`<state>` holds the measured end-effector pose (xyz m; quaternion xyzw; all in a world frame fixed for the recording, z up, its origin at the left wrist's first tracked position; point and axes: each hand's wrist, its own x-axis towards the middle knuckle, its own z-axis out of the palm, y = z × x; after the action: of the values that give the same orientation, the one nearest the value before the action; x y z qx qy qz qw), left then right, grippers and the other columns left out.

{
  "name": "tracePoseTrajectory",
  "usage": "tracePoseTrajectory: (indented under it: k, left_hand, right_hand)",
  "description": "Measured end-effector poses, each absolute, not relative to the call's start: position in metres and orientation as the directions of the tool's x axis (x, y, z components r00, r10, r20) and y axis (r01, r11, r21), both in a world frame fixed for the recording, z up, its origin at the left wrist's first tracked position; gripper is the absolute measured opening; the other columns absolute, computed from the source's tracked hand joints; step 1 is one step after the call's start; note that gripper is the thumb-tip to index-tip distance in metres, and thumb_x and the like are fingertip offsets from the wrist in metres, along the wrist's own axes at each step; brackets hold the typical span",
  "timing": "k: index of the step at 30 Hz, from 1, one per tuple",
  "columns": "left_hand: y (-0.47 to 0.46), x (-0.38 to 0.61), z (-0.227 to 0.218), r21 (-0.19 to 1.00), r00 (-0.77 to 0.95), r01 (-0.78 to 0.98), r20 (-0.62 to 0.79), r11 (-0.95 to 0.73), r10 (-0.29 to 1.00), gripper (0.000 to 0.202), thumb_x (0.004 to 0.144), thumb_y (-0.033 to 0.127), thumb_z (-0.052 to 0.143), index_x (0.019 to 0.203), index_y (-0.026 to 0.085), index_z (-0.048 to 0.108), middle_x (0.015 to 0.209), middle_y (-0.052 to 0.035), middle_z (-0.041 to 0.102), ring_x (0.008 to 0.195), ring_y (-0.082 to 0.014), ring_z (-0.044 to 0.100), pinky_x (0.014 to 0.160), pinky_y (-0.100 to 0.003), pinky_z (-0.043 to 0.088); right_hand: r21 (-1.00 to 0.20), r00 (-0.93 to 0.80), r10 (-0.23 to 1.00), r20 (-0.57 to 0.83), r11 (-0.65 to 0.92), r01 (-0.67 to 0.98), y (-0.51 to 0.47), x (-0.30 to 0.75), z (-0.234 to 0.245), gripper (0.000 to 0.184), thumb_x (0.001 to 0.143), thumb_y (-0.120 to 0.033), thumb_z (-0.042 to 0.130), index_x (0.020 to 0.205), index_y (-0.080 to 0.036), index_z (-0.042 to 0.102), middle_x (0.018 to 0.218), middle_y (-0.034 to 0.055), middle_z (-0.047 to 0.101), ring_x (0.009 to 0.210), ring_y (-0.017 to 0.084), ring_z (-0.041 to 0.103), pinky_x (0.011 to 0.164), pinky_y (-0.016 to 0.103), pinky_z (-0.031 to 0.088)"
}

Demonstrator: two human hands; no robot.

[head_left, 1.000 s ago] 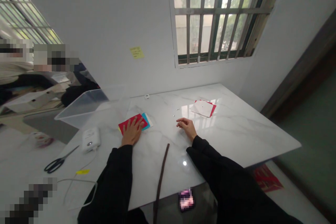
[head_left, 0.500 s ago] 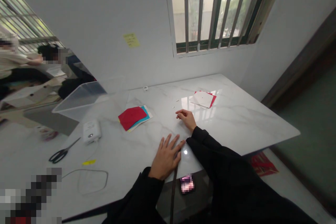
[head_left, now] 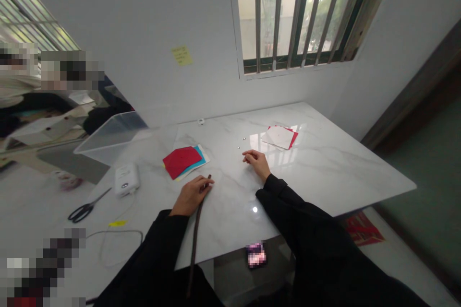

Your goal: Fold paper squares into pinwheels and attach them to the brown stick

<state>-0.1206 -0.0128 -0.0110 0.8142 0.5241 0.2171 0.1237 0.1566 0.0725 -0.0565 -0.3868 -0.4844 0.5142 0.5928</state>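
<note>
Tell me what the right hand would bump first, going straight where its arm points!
Probably the nearer small shiny bit on the white table, just ahead of the right hand; depth is unclear, so the hand might pass above or beside it.

This looks like a shared craft workroom. A marble-patterned worktop (head_left: 331, 163) backs onto a plain white wall (head_left: 122, 19), with a barred window (head_left: 275, 24) above its far right corner. A yellow sticky note (head_left: 182, 55) hangs over the far edge; coloured sheets (head_left: 182, 160), scissors (head_left: 92, 204) and a clear plastic bin (head_left: 108, 136) sit leftward. Other people (head_left: 16, 87) are at work surfaces beyond.
</note>
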Motion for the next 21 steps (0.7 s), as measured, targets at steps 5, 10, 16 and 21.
tracePoseTrajectory:
  k: [5, 10, 16, 21]
  left_hand:
    - [0.029, -0.133, -0.021, 0.429, 0.28, 0.809, 0.318, -0.401, 0.906, 0.029, 0.09, 0.043, 0.052, 0.091, 0.021, 0.072, 0.092, -0.0077, 0.069, 0.078, -0.0206, 0.061, 0.075, -0.031, 0.048]
    - [0.037, -0.118, 0.001, 0.451, 0.226, 0.798, 0.389, -0.399, 0.893, 0.028, 0.09, 0.041, 0.054, 0.091, 0.02, 0.072, 0.09, -0.007, 0.07, 0.073, -0.0179, 0.058, 0.075, -0.029, 0.046]
    - [0.019, -0.078, 0.027, 0.631, -0.069, 0.726, 0.461, -0.272, 0.885, 0.025, 0.083, 0.041, 0.065, 0.09, 0.019, 0.075, 0.064, 0.0006, 0.059, 0.056, -0.0138, 0.049, 0.057, -0.024, 0.037]
    - [0.012, -0.047, -0.004, 0.874, -0.35, 0.463, 0.335, -0.149, 0.875, 0.027, 0.082, 0.042, 0.062, 0.088, 0.017, 0.07, 0.045, 0.0075, 0.035, 0.042, -0.011, 0.028, 0.045, -0.024, 0.021]
  right_hand:
    - [-0.964, -0.008, 0.983, 0.181, 0.176, -0.2, 0.072, 0.157, -0.056, 0.024, 0.077, -0.035, 0.061, 0.089, -0.017, 0.072, 0.07, 0.0028, 0.07, 0.063, 0.014, 0.059, 0.067, 0.028, 0.049]
    - [-0.964, 0.007, 0.979, 0.202, 0.2, -0.174, 0.072, 0.158, -0.057, 0.025, 0.079, -0.037, 0.061, 0.09, -0.017, 0.071, 0.07, 0.003, 0.07, 0.063, 0.014, 0.06, 0.068, 0.028, 0.049]
    - [-0.968, 0.005, 0.978, 0.207, 0.206, -0.145, 0.074, 0.156, -0.058, 0.024, 0.079, -0.035, 0.061, 0.09, -0.017, 0.072, 0.069, 0.0028, 0.07, 0.063, 0.014, 0.061, 0.068, 0.028, 0.05]
    - [-0.968, -0.001, 0.973, 0.232, 0.231, -0.1, 0.072, 0.152, -0.06, 0.023, 0.08, -0.033, 0.06, 0.091, -0.017, 0.072, 0.071, 0.0028, 0.071, 0.065, 0.015, 0.063, 0.07, 0.029, 0.051]
